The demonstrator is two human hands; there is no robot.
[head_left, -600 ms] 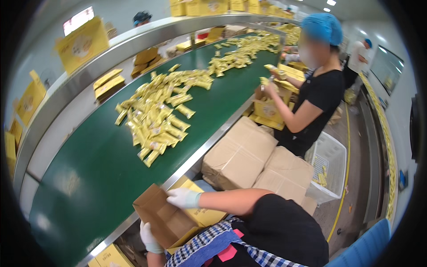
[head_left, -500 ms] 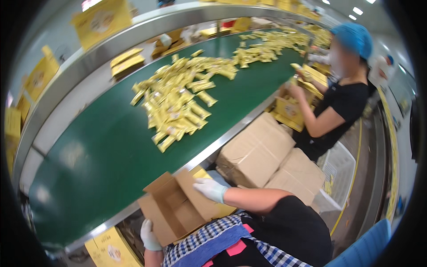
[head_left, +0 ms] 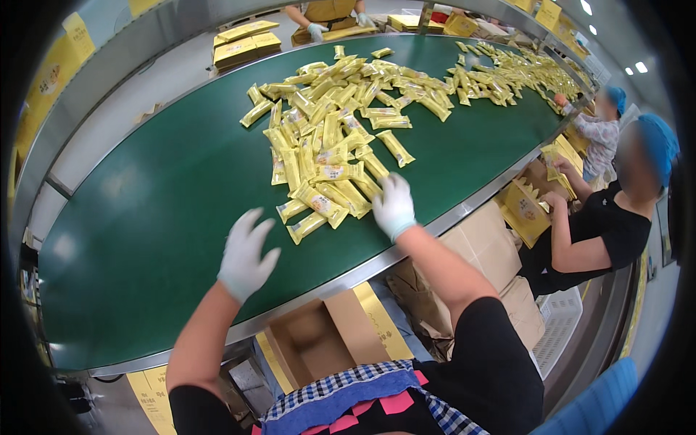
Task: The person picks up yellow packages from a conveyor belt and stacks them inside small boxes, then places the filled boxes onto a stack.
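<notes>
A heap of yellow wrapped snack packets (head_left: 330,156) lies on the green conveyor belt (head_left: 167,217). My left hand (head_left: 247,257), in a white glove, hovers over the belt to the left of the heap's near end, its fingers spread and holding nothing. Also gloved, my right hand (head_left: 394,209) is at the right side of that near end, fingers stretched out beside the packets; whether the fingertips touch one I cannot make out. In front of my apron, below the belt's edge, an open cardboard box (head_left: 357,326) stands with its flaps up and nothing seen inside.
A metal rail (head_left: 319,279) edges the belt. To my right are brown cartons (head_left: 482,243) and a white crate (head_left: 562,319). Beyond them a co-worker in a blue cap (head_left: 602,225) handles packets over a yellow box (head_left: 523,210). Flattened yellow boxes (head_left: 246,49) are stacked across the belt.
Both my hands have let go of the cardboard box and reached forward over the belt. The box now sits lower in front of me. The view has shifted.
</notes>
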